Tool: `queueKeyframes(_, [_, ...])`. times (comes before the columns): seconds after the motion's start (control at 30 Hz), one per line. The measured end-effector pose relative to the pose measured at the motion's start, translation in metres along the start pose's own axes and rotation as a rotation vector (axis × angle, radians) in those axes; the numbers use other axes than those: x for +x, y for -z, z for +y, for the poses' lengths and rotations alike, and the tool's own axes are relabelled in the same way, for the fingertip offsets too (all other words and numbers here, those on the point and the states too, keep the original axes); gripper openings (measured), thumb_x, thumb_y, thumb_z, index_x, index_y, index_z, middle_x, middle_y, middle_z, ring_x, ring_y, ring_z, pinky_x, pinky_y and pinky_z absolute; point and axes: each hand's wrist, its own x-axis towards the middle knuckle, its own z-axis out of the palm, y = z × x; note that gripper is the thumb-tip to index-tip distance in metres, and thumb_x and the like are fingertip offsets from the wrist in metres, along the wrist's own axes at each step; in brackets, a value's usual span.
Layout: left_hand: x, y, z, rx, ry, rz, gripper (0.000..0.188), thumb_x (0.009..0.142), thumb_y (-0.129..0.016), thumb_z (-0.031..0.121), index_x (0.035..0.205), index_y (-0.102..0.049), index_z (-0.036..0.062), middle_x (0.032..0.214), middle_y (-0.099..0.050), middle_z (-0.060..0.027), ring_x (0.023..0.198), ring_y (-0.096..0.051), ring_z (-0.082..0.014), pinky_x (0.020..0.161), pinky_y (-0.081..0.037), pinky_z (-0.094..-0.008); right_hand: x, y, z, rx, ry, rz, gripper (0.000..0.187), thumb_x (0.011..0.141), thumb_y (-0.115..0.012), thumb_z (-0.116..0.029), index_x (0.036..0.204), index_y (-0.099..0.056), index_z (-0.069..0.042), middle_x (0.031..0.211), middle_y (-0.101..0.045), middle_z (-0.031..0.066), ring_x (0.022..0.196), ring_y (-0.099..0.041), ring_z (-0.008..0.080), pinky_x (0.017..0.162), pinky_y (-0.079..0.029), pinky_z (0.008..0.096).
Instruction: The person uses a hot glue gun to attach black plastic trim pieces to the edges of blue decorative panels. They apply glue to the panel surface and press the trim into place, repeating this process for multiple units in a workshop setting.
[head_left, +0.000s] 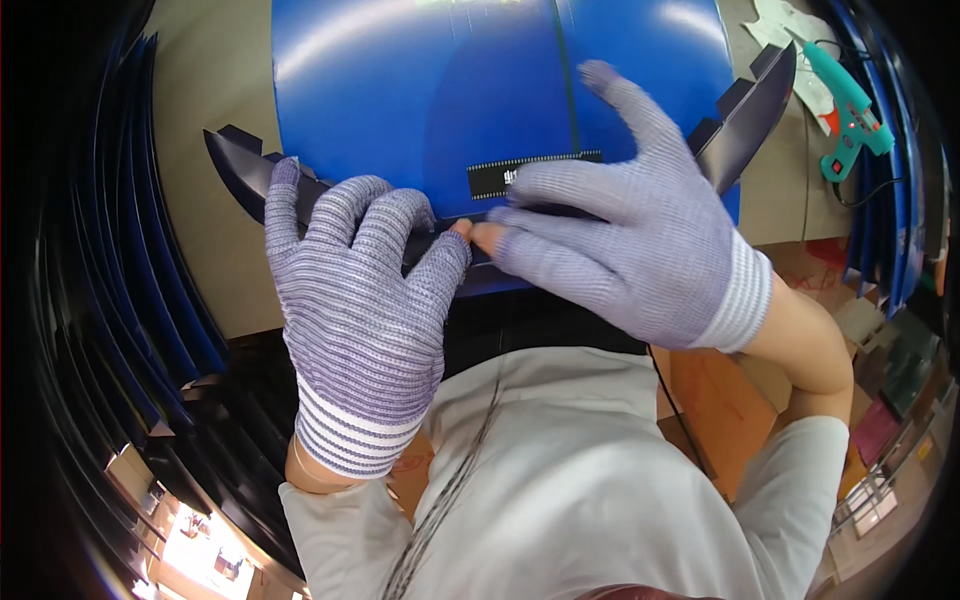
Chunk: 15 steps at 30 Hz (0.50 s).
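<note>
A glossy blue sheet (400, 100) lies on the table in front of me. Along its near edge runs a dark curved strip with tabs (745, 130), its ends sticking out on both sides. My left hand (365, 270), in a striped knit glove, is bent over the strip's left part, thumb at the near edge. My right hand (640, 220), also gloved, spreads over the sheet's near right part; one finger points away and the thumb tip is close to my left thumb. A black label (488, 180) on the sheet is partly covered by the right fingers.
At the right back a teal glue gun (850, 110) rests on its stand, its cord trailing nearby. Blue sheets stand stacked at the left (165, 220) and far right (895, 200). Cardboard boxes (715, 400) are below the table's near edge.
</note>
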Motion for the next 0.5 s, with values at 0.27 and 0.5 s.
queueKeyframes(0.27, [0.001,0.001,0.001,-0.040,-0.027,-0.001,0.013,0.077,-0.076,0.017,0.083,-0.072,0.0063,0.079,-0.063,-0.0073,0.090,-0.063,-0.0270,0.110,-0.034,-0.0621,-0.038,0.041,0.011,-0.112,-0.164,-0.162,0.012,0.083,-0.073,-0.017,0.094,-0.077,-0.019,0.084,-0.067,0.0016,0.089,-0.065,0.0251,0.112,-0.033,0.0617])
queueKeyframes(0.5, [-0.010,0.014,-0.025,-0.154,-0.122,0.101,0.024,0.071,-0.079,0.013,0.093,-0.076,0.0175,0.092,-0.068,-0.0033,0.105,-0.062,-0.0266,0.114,-0.029,-0.0622,-0.040,0.062,0.023,-0.262,-0.017,-0.246,0.026,0.080,-0.069,-0.011,0.105,-0.071,-0.014,0.098,-0.070,0.0032,0.113,-0.060,0.0244,0.110,-0.036,0.0620])
